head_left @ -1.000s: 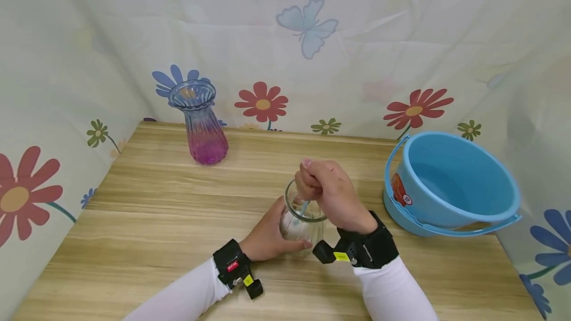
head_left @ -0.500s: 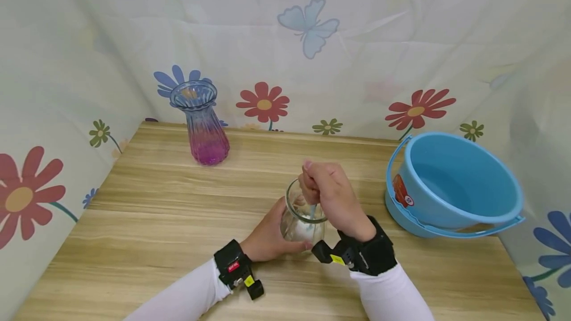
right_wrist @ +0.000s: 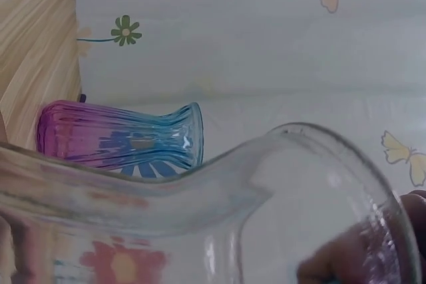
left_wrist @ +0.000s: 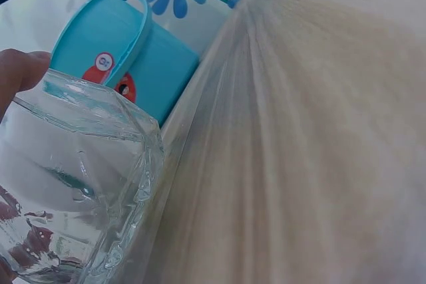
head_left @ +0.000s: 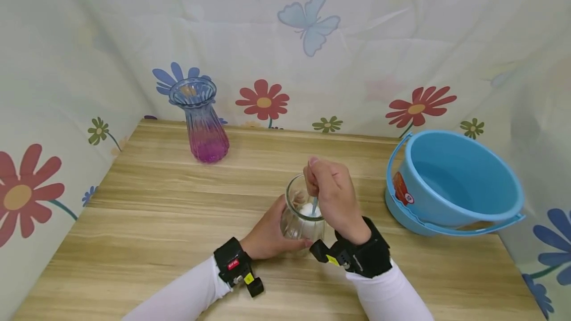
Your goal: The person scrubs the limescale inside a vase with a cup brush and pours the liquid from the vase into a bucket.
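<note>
My left hand point(head_left: 266, 236) grips a clear glass vase point(head_left: 296, 229) around its side, thumb at the front, near the middle of the table. The right hand point(head_left: 333, 189) is curled above the mouth of the vase. It holds a bottle brush by its pale blue handle point(head_left: 314, 205), which points down into the glass. Inside, the white brush head point(head_left: 308, 209) shows close under the rim. The left wrist view shows the faceted glass base point(left_wrist: 73, 231) and a left fingertip point(left_wrist: 23, 71) at its edge. In the right wrist view the flared rim point(right_wrist: 346, 144) fills the foreground.
A ribbed blue-to-pink glass vase point(head_left: 207, 133) stands upright at the back left. On the right a light blue bucket point(head_left: 464, 177) with its handle down sits on the wooden table point(head_left: 147, 212). Flower-printed white cloth point(head_left: 357, 63) encloses the back and sides.
The white brush head has risen from low inside the vase to near its rim. My right hand has shifted slightly to the right, while the left hand keeps its grip in place.
</note>
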The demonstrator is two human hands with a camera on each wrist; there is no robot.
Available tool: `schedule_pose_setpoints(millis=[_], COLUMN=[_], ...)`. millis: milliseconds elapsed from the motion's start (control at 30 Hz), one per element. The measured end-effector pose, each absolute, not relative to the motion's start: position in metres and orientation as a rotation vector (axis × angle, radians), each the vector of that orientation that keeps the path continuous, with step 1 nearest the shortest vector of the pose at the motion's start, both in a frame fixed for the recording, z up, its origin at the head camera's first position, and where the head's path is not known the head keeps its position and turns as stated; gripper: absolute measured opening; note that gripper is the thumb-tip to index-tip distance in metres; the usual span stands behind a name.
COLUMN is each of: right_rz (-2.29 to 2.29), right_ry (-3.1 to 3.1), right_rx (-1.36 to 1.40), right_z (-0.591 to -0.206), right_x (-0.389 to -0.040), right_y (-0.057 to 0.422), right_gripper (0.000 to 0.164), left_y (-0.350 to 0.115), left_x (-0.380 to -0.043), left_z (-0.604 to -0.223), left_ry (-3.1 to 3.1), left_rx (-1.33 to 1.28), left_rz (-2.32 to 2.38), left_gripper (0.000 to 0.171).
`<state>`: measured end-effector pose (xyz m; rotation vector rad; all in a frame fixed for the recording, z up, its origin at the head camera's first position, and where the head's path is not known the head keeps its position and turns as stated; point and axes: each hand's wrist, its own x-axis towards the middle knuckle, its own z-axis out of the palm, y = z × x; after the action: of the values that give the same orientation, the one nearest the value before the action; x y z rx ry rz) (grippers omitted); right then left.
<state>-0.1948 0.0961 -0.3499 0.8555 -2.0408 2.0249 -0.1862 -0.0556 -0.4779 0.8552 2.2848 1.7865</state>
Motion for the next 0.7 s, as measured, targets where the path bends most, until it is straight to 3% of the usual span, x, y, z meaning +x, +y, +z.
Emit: schedule_pose_setpoints(millis=[433, 700], right_rz=[2.058, 2.202], right_ry=[-1.986, -1.877], right_rx=[0.868, 0.965], right_z=[-0.351, -0.352], right_x=[-0.196, -0.198], right_y=[0.096, 0.099], right_gripper=[0.047, 0.045], left_y=[-0.053, -0.055], left_x=[-0.204, -0.191], left_z=[-0.522, -0.488], left_ry=[2.354, 2.266], left_rx=[0.861, 0.859], left_rz=[1.728, 1.787], left_gripper=[0.101, 0.096])
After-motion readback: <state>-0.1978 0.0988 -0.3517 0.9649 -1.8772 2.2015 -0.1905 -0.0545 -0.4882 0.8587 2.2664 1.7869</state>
